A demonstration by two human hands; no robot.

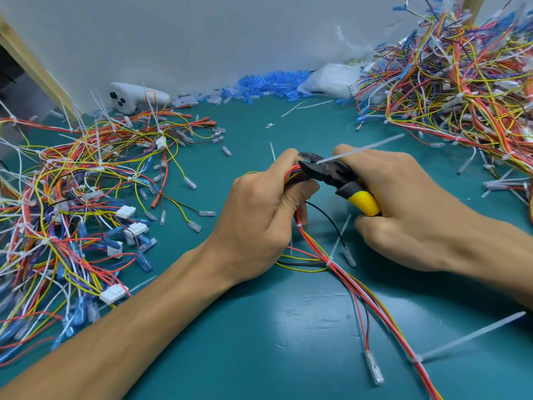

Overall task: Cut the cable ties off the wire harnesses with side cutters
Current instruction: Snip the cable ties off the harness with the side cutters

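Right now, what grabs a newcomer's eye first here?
At centre, the left hand grips a wire bundle while the right hand holds yellow-handled cutters at a white cable tie. On the teal mat, a wire pile sprawls at left and a wire heap rises at far right.

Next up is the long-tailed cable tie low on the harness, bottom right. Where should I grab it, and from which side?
Pinch the cable tie by its free tail, coming from the right. The tail juts out to the right of the harness, clear of any wires, while its head sits tight against the red wires, leaving little to hold there.
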